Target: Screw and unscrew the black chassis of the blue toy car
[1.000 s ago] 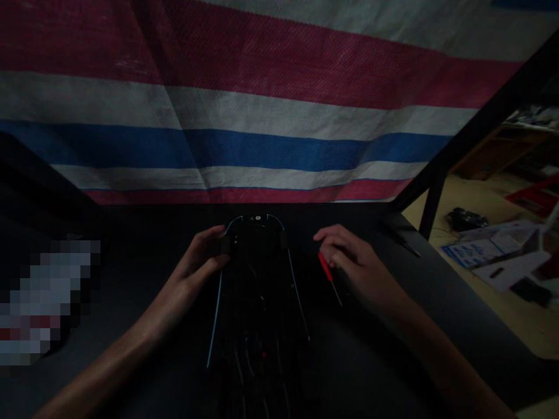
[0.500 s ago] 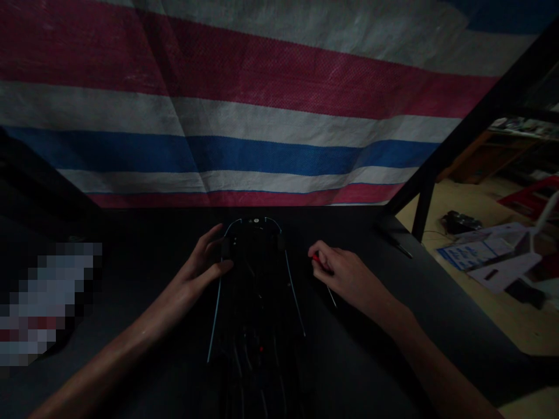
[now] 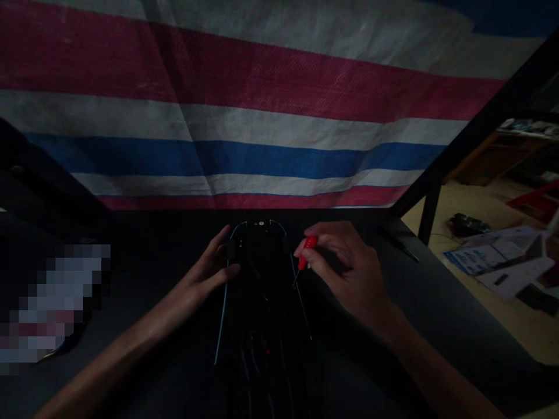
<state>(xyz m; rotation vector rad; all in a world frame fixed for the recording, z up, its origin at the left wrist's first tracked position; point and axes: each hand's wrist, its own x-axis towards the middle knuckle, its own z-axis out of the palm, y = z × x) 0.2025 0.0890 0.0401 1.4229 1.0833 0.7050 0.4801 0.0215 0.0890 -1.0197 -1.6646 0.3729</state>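
Observation:
A long black model car body (image 3: 262, 279) with thin light-blue edge lines lies lengthwise on the dark table in front of me. Its details are mostly lost in the dark. My left hand (image 3: 213, 265) rests at its far left side, fingers stretched and spread, the thumb touching the edge. In my right hand (image 3: 345, 256) is a screwdriver (image 3: 309, 251) with a red handle, pinched between thumb and fingers. Its thin shaft slants down to the car's right edge, where the tip appears to meet it; what lies under the tip is too dark to make out.
A dark pen-like tool (image 3: 406, 250) lies near the table's right edge. At the left is a blurred-out pale item (image 3: 65, 297). A striped sheet (image 3: 262, 157) hangs behind the table between dark frame posts. Papers (image 3: 493, 262) and clutter are on the floor at right.
My right hand has turned the screwdriver from pointing back toward me to pointing down at the car's right edge, and has moved closer. My left hand keeps its place on the car.

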